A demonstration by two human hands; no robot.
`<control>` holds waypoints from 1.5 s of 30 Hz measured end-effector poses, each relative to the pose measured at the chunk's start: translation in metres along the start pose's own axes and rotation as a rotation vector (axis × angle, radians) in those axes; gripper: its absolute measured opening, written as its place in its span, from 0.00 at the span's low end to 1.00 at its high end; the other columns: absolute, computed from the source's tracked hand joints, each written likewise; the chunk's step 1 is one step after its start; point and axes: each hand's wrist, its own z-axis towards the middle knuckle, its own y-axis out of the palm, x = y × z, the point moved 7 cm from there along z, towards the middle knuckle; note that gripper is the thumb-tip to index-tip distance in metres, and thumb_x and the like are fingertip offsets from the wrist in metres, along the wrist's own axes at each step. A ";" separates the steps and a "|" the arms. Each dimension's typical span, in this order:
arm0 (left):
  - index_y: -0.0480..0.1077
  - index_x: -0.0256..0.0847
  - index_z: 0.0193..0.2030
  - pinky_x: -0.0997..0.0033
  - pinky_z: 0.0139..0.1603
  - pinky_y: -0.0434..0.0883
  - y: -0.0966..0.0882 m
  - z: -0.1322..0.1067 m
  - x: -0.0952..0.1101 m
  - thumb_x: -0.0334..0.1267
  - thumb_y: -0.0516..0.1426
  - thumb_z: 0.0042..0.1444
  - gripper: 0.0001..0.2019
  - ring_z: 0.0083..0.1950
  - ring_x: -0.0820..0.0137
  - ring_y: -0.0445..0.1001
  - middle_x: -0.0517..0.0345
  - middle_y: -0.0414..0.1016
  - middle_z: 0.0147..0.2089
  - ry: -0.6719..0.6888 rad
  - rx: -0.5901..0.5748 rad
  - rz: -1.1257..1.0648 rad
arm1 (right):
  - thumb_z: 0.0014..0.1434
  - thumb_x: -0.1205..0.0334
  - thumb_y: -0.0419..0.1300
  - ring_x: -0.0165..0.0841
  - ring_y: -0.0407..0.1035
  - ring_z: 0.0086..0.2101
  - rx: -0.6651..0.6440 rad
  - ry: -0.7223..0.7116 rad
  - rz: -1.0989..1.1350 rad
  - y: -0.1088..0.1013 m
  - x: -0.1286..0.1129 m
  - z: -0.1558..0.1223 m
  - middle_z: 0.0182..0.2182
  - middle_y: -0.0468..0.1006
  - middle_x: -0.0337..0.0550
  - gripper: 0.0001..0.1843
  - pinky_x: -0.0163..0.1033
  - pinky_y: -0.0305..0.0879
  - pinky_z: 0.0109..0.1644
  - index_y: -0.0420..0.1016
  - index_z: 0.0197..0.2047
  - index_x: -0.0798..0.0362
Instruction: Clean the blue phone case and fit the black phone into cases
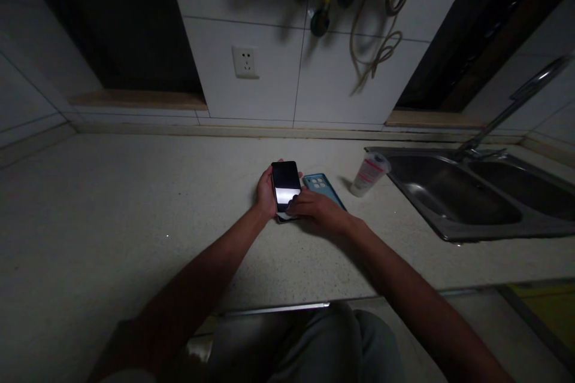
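Observation:
My left hand [266, 192] is wrapped round a black smartphone [286, 175] from its left side, with fingertips showing at the far edge and the right side. A bright white band crosses the lower part of the dark screen. My right hand [317, 208] reaches over the phone's lower right corner, its fingers bent together; whatever they pinch there is too small and dark to make out. Under the phone's near end a pale, dark-edged strip [287, 217] shows, its kind unclear. Partly beneath my right hand lies a blue phone case [330, 190] with camera cutouts.
A clear plastic cup [369, 175] with red print stands tilted-looking right of the case. Beyond it is a steel double sink [442, 230] with a faucet [516, 105]. The pale countertop [112, 203] meets a tiled wall with a socket [245, 63], valves and a hanging cable [375, 63].

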 end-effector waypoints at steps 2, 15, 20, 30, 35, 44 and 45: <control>0.64 0.46 0.66 0.54 0.48 0.76 -0.001 0.001 0.000 0.46 0.48 0.66 0.24 0.45 0.57 0.81 0.49 0.81 0.48 -0.016 -0.013 -0.005 | 0.64 0.72 0.58 0.35 0.70 0.41 0.014 0.058 -0.028 -0.004 0.007 -0.002 0.38 0.79 0.45 0.10 0.41 0.64 0.47 0.79 0.42 0.51; 0.65 0.44 0.65 0.55 0.46 0.76 0.001 0.001 -0.002 0.46 0.47 0.66 0.23 0.44 0.57 0.81 0.48 0.81 0.45 -0.032 0.006 -0.016 | 0.59 0.71 0.61 0.37 0.68 0.40 0.000 0.187 -0.134 0.002 0.014 -0.002 0.35 0.78 0.44 0.07 0.41 0.57 0.42 0.80 0.39 0.51; 0.66 0.45 0.65 0.55 0.46 0.75 0.001 0.001 -0.003 0.46 0.47 0.66 0.23 0.44 0.57 0.81 0.49 0.81 0.44 -0.036 0.015 -0.008 | 0.60 0.70 0.61 0.38 0.69 0.39 0.121 0.404 -0.152 -0.006 0.034 -0.010 0.36 0.79 0.47 0.08 0.42 0.60 0.43 0.79 0.41 0.52; 0.65 0.45 0.66 0.54 0.47 0.75 0.005 -0.002 -0.008 0.46 0.48 0.66 0.24 0.45 0.57 0.81 0.47 0.81 0.48 -0.076 -0.004 0.002 | 0.63 0.62 0.63 0.36 0.70 0.38 0.141 0.289 -0.072 -0.005 0.023 -0.004 0.35 0.80 0.44 0.06 0.42 0.61 0.43 0.82 0.37 0.50; 0.66 0.45 0.65 0.54 0.47 0.75 -0.002 0.003 -0.004 0.47 0.48 0.66 0.24 0.44 0.58 0.81 0.48 0.81 0.46 -0.040 0.002 0.014 | 0.60 0.63 0.65 0.35 0.70 0.38 -0.011 0.106 0.001 0.006 0.006 0.002 0.32 0.79 0.40 0.03 0.41 0.59 0.45 0.82 0.36 0.49; 0.67 0.45 0.64 0.53 0.46 0.75 -0.002 0.006 -0.004 0.46 0.48 0.66 0.22 0.43 0.57 0.81 0.49 0.81 0.46 -0.059 0.006 -0.007 | 0.64 0.62 0.62 0.39 0.67 0.37 0.194 0.498 -0.257 -0.006 0.030 -0.008 0.35 0.79 0.48 0.07 0.43 0.57 0.41 0.82 0.39 0.51; 0.67 0.45 0.64 0.53 0.46 0.75 -0.002 0.006 -0.004 0.46 0.49 0.65 0.22 0.43 0.57 0.81 0.49 0.81 0.46 -0.057 0.003 -0.011 | 0.64 0.62 0.62 0.39 0.67 0.37 0.202 0.519 -0.257 -0.006 0.031 -0.009 0.35 0.79 0.48 0.07 0.43 0.57 0.41 0.82 0.39 0.51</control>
